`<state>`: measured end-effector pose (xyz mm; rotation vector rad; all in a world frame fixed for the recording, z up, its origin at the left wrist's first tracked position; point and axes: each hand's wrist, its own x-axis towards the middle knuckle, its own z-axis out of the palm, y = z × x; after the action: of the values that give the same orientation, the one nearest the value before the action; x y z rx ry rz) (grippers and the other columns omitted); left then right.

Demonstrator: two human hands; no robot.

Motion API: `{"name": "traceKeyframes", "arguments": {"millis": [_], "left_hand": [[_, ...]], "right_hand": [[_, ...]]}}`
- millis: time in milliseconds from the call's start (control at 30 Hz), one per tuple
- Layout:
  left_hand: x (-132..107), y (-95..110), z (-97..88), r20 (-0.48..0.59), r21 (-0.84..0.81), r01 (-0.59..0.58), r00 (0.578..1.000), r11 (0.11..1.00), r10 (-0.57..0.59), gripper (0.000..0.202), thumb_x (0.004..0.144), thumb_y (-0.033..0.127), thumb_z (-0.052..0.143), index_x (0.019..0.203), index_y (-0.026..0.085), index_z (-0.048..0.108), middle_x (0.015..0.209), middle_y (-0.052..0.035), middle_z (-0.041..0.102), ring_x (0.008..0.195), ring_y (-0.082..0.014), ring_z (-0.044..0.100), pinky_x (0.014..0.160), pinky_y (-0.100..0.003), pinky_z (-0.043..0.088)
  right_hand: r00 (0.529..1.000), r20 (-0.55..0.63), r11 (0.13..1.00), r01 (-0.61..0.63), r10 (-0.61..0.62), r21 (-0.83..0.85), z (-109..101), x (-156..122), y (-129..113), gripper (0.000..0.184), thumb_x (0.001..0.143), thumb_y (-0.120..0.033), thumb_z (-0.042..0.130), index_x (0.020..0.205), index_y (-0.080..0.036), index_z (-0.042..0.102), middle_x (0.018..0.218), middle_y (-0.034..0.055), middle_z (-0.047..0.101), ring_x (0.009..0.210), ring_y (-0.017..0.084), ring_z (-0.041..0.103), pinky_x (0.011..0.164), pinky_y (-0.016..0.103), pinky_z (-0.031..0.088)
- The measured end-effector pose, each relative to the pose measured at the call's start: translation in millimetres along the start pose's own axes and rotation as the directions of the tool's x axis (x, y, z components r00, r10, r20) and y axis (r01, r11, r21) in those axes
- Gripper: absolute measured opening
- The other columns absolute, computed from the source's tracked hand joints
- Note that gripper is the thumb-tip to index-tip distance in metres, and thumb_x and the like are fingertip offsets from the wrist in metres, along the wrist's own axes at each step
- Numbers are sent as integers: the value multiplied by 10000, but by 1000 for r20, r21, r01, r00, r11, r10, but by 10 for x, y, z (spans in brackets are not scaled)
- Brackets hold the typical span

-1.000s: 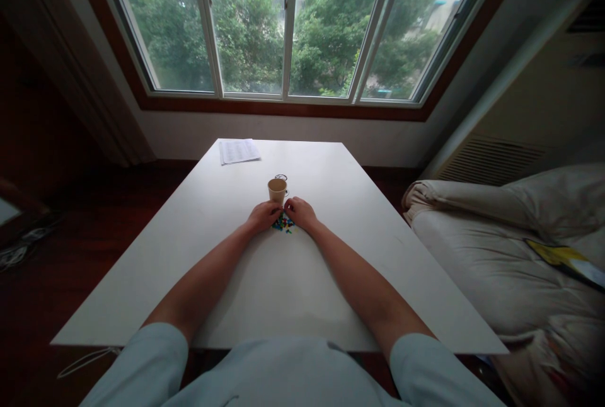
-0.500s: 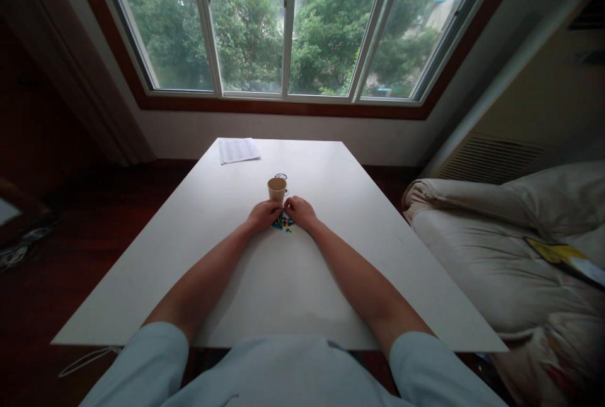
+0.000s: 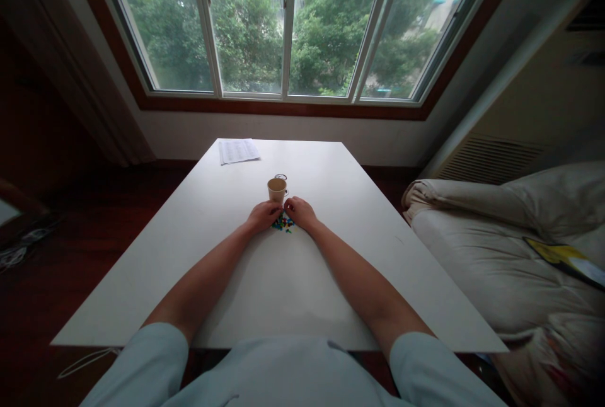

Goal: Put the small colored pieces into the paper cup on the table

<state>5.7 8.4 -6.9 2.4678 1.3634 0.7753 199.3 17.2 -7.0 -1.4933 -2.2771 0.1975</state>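
Observation:
A tan paper cup (image 3: 276, 191) stands upright on the white table, its dark inside facing me. Just in front of it lies a small pile of tiny coloured pieces (image 3: 283, 223), blue, green, red and yellow. My left hand (image 3: 265, 214) is closed, fingers pinched together at the pile's left edge, just below the cup. Facing it from the right, my right hand (image 3: 300, 211) is curled closed with its fingertips almost meeting the left ones. Whatever the fingertips hold is too small to make out. A thin dark loop (image 3: 280, 176) shows behind the cup.
Printed papers (image 3: 239, 150) lie at the table's far left corner. The white table (image 3: 359, 205) narrows toward the window. To the right stands a beige sofa (image 3: 463, 237) with a yellow and black item (image 3: 562, 256) on it. A pale cord (image 3: 87, 360) hangs by the near left edge.

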Motion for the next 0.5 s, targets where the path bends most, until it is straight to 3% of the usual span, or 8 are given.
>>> {"name": "traceKeyframes", "arguments": {"millis": [233, 500], "left_hand": [[1, 9, 12, -17, -7, -3, 1000, 1000, 3, 227, 914, 310, 530, 944, 233, 742, 945, -35, 717, 812, -150, 640, 736, -248, 479], [-3, 18, 1, -30, -43, -16, 999, 999, 15, 213, 902, 301, 542, 897, 221, 740, 913, -38, 713, 793, -147, 632, 749, -252, 482]], "right_hand": [[999, -44, 1000, 0, -1, -24, 28, -15, 3, 143, 925, -277, 587, 1030, -227, 671, 1003, 48, 616, 904, 160, 558, 774, 244, 397], [999, -40, 998, -9, 6, -60, -4, -29, -40, 173, 972, -288, 520, 987, -219, 678, 982, 61, 625, 910, 164, 562, 766, 241, 389]]}}
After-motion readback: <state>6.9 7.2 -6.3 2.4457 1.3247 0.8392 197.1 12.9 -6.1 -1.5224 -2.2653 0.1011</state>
